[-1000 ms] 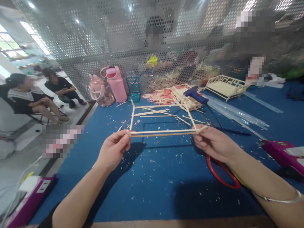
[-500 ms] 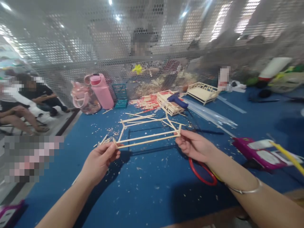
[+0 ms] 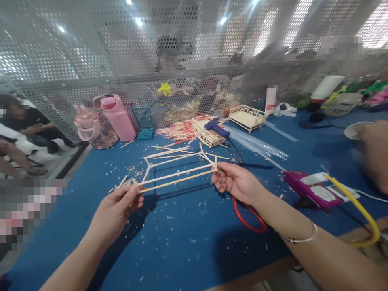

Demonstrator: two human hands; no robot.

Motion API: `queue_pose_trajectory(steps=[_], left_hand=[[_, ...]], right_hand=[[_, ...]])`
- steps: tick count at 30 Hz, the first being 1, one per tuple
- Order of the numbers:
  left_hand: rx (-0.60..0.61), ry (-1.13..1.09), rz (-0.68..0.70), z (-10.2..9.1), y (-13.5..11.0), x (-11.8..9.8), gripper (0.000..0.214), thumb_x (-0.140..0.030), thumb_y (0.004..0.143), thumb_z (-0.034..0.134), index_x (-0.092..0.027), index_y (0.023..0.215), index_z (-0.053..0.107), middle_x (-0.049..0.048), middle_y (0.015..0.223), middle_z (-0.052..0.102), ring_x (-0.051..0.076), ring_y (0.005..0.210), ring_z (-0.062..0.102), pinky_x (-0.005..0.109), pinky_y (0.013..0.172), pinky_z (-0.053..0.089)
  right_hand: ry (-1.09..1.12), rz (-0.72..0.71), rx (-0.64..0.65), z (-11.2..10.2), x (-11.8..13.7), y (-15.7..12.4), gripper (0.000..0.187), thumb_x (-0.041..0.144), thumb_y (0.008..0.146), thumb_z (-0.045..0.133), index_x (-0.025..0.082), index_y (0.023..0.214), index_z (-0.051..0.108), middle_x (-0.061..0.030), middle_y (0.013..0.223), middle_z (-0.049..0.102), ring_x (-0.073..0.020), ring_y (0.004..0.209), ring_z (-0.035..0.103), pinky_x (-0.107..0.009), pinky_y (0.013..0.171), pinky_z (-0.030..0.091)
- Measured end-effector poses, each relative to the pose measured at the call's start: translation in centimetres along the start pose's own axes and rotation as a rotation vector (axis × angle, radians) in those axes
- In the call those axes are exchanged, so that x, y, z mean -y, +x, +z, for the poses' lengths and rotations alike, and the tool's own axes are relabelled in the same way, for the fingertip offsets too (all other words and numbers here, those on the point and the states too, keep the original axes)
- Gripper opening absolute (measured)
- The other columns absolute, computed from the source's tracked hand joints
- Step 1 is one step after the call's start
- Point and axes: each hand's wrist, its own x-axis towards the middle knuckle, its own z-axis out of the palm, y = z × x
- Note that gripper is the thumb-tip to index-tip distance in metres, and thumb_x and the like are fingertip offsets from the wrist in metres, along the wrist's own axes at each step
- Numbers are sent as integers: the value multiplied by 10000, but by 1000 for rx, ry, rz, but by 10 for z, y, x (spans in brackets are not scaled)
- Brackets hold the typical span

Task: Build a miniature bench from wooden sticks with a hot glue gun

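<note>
Between my hands is a rectangular frame of thin wooden sticks [image 3: 178, 176], held tilted a little above the blue table. My left hand [image 3: 121, 204] pinches its near left corner between thumb and fingers. The near right corner, where a short stick points up, sits in the closed fingers of my right hand [image 3: 233, 180]. Loose wooden sticks [image 3: 169, 152] lie just beyond the frame. Past them, a blue glue gun [image 3: 217, 128] rests on a small slatted wooden piece [image 3: 209, 139].
A pink bottle [image 3: 118, 117] and a clear pink jug [image 3: 95, 129] stand at the back left. A small wooden bed model [image 3: 247, 118], clear glue sticks [image 3: 260, 145] and a purple device [image 3: 312, 190] are to the right. Another person's hand [image 3: 377, 155] shows at the right edge.
The view has swung right, so everything sits further left. Another person's hand and a white round dish have come into view at the right. My grip on the stick frame looks the same.
</note>
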Motion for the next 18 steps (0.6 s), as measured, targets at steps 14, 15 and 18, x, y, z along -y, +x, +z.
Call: queue_pose_trajectory(steps=[14, 15, 18], left_hand=[[-70, 274, 167, -4, -1, -2, 532, -634, 506, 737, -148, 722, 707, 29, 628, 662, 113, 522, 546, 215, 519, 456], [-87, 273, 192, -5, -4, -3, 518, -624, 530, 730, -147, 730, 706, 22, 616, 652, 106, 512, 534, 208, 506, 444], [-94, 267, 224, -7, -20, -12, 465, -584, 597, 712, -151, 767, 708, -6, 567, 614, 90, 471, 493, 191, 455, 408]], right_hand=[[-528, -312, -142, 7, -2, -1, 204, 258, 601, 710, 188, 726, 564, 56, 586, 583, -89, 522, 564, -223, 508, 449], [-528, -311, -145, 9, 0, -3, 204, 273, 603, 712, 185, 723, 572, 50, 584, 586, -94, 525, 565, -226, 508, 450], [-552, -319, -151, 14, 10, -18, 209, 312, 620, 709, 186, 742, 594, 43, 570, 586, -95, 504, 549, -231, 498, 447]])
